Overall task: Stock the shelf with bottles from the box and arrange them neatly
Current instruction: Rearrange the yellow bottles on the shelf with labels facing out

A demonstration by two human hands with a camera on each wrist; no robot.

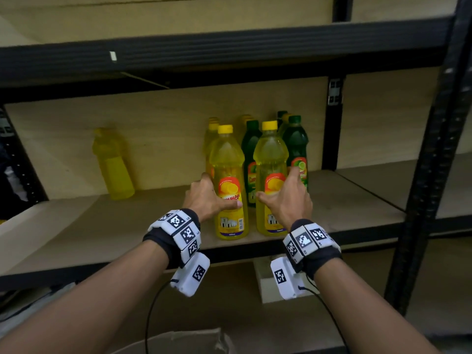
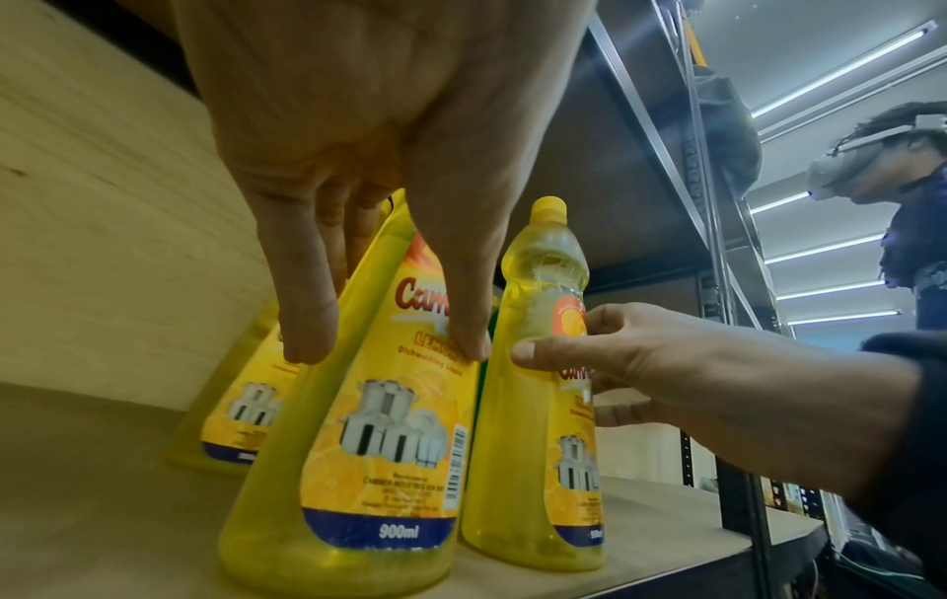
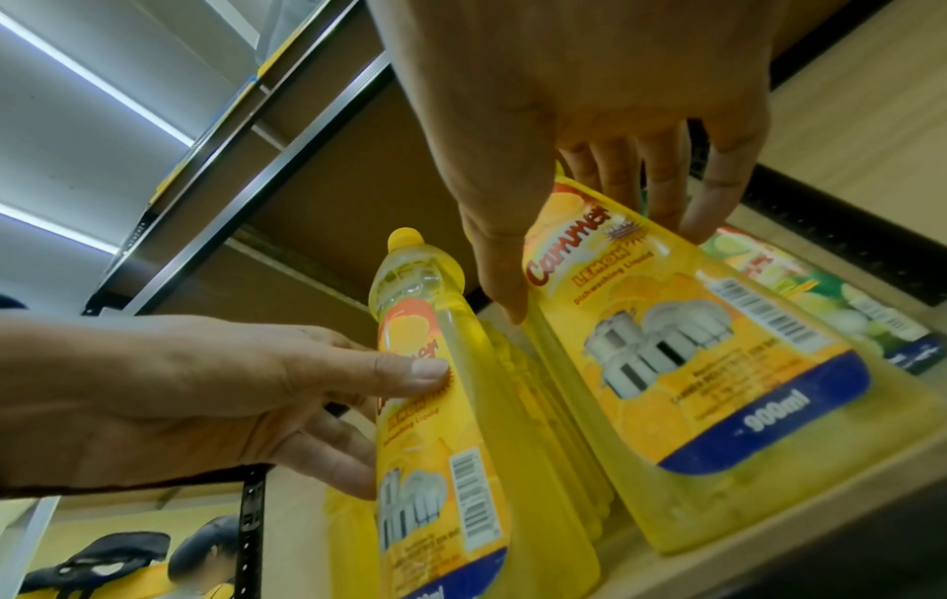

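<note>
Grasping one apiece: my left hand (image 1: pixel 207 198) holds the left yellow bottle (image 1: pixel 227 159), my right hand (image 1: pixel 288 200) the right yellow bottle (image 1: pixel 270 157) (both upright), side by side near the front edge of the shelf (image 1: pixel 102 226).

This looks like a stockroom. Its black steel racking (image 1: pixel 429 175) holds wooden shelf boards (image 1: pixel 89 226) with dishwashing-liquid bottles (image 1: pixel 231 175). Overhead run tube lights (image 2: pixel 845 69).

- Ceiling light strips (image 2: pixel 840 52): parallel and lit, at 2 o'clock in the left wrist view.
- Person (image 2: pixel 917 243) wearing a white headset (image 2: pixel 845 166): at 3 o'clock, same view.
- White block (image 1: pixel 265 290): at 6 o'clock, head view.
- Black cable (image 1: pixel 147 325): at 7 o'clock, head view.
</note>
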